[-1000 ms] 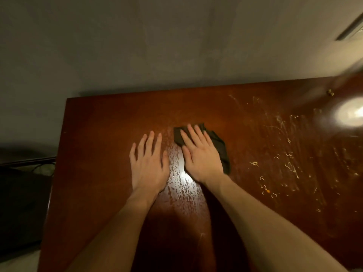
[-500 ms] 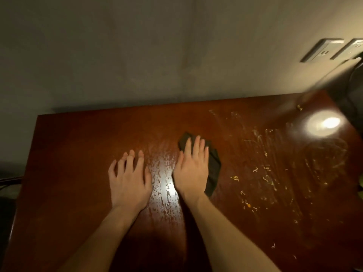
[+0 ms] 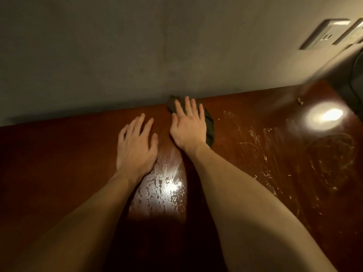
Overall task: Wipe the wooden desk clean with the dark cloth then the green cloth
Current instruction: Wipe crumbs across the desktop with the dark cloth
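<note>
The dark cloth (image 3: 209,127) lies flat at the far edge of the reddish wooden desk (image 3: 59,163), against the wall. My right hand (image 3: 188,126) presses down on it with fingers spread, covering most of it. My left hand (image 3: 136,146) rests flat on the bare wood just left of the cloth, fingers apart, holding nothing. A wet streaked patch (image 3: 163,185) shines between my forearms. Pale crumbs and smears (image 3: 267,160) cover the desk's right part. No green cloth is in view.
A grey wall (image 3: 137,55) rises directly behind the desk. Wall sockets (image 3: 324,34) sit at the upper right, with a dark object (image 3: 356,79) below them at the desk's far right corner. A small brass bit (image 3: 300,101) lies near a bright light reflection (image 3: 324,116).
My right hand has pushed the dark cloth away from me, from mid-desk to the far edge at the wall. My left hand slid forward alongside it.
</note>
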`<act>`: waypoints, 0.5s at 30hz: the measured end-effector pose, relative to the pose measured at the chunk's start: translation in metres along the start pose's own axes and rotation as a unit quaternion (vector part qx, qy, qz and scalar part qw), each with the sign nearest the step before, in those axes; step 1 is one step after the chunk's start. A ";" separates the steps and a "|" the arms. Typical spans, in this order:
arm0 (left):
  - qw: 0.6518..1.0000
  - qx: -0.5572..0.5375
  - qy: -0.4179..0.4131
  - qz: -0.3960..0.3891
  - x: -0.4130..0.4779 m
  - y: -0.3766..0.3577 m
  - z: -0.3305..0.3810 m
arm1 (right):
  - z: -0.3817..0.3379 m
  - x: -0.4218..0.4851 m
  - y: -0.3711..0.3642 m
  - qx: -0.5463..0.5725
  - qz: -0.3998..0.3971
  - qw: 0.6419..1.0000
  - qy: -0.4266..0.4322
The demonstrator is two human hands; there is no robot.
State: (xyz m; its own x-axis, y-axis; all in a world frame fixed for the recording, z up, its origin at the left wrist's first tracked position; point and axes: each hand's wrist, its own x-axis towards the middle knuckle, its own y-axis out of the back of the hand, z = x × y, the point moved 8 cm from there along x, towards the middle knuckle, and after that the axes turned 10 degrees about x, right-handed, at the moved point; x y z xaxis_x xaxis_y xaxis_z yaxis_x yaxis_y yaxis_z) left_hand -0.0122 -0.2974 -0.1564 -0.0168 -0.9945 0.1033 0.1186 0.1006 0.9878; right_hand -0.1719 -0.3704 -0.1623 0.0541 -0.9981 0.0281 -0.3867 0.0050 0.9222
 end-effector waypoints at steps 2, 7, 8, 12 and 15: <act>1.000 -0.001 0.004 0.001 0.000 0.004 0.000 | 0.019 -0.002 0.009 0.013 0.031 0.996 -0.083; 1.000 -0.005 0.010 -0.021 0.000 0.010 0.003 | 0.040 -0.077 0.019 0.037 0.104 0.954 -0.280; 1.000 -0.005 0.011 -0.026 0.000 0.009 0.003 | 0.035 -0.095 0.017 0.032 0.111 0.951 -0.285; 1.000 -0.009 0.009 -0.022 0.001 0.010 0.003 | 0.024 -0.113 0.011 0.028 0.094 0.964 -0.247; 1.000 0.002 0.008 -0.013 0.001 0.010 0.004 | 0.025 -0.077 0.010 0.024 0.064 0.981 -0.183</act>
State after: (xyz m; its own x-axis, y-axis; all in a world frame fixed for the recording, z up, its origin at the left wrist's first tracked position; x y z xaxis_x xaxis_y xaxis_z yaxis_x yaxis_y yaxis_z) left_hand -0.0151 -0.2975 -0.1458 -0.0034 -0.9972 0.0752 0.1151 0.0743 0.9906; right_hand -0.2026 -0.2950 -0.1647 -0.3283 -0.9446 -0.0066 -0.4129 0.1372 0.9004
